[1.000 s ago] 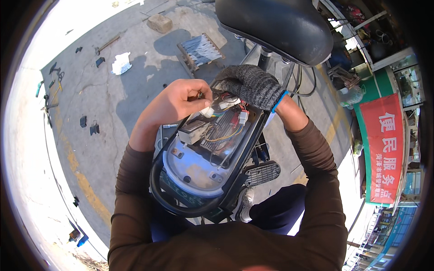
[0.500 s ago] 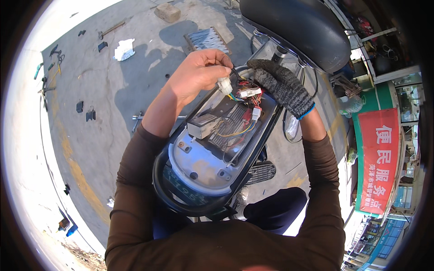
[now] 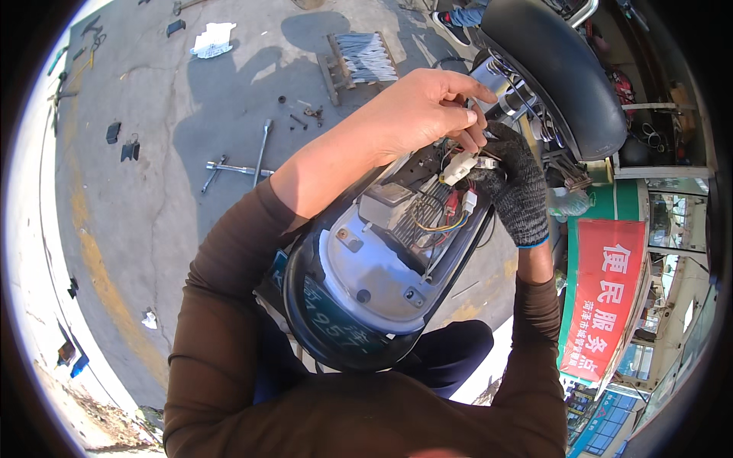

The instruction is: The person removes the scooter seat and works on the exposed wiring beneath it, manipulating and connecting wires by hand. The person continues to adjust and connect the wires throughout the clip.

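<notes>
A scooter's open rear body (image 3: pixel 374 278) stands before me, its black seat (image 3: pixel 561 69) tipped up at the far right. Inside lie a silvery metal box (image 3: pixel 385 202), yellow and blue wires (image 3: pixel 441 229) and a small white plug (image 3: pixel 470 202). My bare left hand (image 3: pixel 439 107) reaches over the wiring, index finger stretched and the other fingertips pinched together; what they hold is hidden. In a dark knitted glove, my right hand (image 3: pixel 519 187) is closed around a larger white connector (image 3: pixel 458 169) and its wires.
A cross-shaped wheel wrench (image 3: pixel 244 169) and loose bolts (image 3: pixel 298 122) lie on the concrete to the left. Beyond them are a slatted frame (image 3: pixel 363 57) and white paper (image 3: pixel 212 40). Another person's shoe (image 3: pixel 450 29) shows at the far side. A red banner (image 3: pixel 601 298) hangs at the right.
Both hands have come closer together over the wiring. My left hand has let go of the white connector, which is now at my right hand. The view has shifted, and a person's foot appears.
</notes>
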Demonstrator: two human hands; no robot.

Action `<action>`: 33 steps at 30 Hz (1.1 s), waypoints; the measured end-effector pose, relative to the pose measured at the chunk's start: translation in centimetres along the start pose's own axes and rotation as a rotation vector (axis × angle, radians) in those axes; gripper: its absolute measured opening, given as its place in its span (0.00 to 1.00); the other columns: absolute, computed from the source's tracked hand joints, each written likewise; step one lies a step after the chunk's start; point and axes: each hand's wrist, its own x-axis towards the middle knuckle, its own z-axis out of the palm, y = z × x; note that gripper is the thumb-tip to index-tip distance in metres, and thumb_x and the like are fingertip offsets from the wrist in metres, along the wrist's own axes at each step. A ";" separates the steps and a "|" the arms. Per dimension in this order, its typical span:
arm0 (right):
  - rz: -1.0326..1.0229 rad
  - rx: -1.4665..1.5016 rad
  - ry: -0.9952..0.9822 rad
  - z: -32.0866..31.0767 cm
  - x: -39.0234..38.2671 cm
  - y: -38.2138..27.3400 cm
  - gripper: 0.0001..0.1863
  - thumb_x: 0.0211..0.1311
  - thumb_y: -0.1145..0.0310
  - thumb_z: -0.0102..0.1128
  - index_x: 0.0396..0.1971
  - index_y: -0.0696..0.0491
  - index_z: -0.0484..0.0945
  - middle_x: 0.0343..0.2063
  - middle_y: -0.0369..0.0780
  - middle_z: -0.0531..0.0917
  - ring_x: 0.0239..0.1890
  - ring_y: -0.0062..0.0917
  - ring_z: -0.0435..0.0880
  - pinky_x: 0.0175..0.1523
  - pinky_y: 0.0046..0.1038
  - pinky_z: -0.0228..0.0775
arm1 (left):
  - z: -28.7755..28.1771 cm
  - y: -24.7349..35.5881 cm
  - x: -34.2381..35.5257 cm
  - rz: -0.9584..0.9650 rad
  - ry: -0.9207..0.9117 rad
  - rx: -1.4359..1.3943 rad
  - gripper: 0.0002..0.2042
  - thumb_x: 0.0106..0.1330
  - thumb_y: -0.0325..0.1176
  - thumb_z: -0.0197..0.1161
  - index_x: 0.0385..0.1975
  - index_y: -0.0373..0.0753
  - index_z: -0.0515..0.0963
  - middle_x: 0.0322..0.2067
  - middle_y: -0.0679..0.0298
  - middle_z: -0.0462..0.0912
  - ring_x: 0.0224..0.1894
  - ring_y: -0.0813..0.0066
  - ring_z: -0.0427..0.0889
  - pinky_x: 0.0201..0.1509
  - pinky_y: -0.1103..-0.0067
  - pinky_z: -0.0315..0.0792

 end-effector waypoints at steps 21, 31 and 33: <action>-0.062 0.101 0.114 0.1 -3.3 1.4 0.23 0.45 0.67 0.77 0.44 0.53 0.83 0.52 0.43 0.81 0.56 0.34 0.79 0.60 0.34 0.72 | -1.8 -2.8 -1.1 0.186 0.033 0.872 0.11 0.65 0.30 0.58 0.44 0.35 0.79 0.36 0.49 0.83 0.41 0.48 0.81 0.45 0.64 0.73; -0.117 -0.052 0.094 0.1 -3.3 0.6 0.23 0.46 0.71 0.74 0.46 0.52 0.83 0.56 0.44 0.78 0.57 0.36 0.78 0.60 0.34 0.72 | -0.8 -2.4 0.1 0.015 -0.058 1.101 0.12 0.63 0.33 0.61 0.44 0.39 0.80 0.37 0.50 0.83 0.44 0.48 0.81 0.46 0.60 0.74; -0.087 -0.046 0.074 -0.1 -3.9 0.7 0.23 0.47 0.74 0.73 0.47 0.51 0.83 0.57 0.44 0.77 0.57 0.36 0.78 0.60 0.34 0.73 | -0.9 -2.3 -0.2 -0.023 -0.044 1.039 0.12 0.63 0.33 0.61 0.44 0.38 0.79 0.36 0.49 0.83 0.45 0.48 0.81 0.48 0.60 0.73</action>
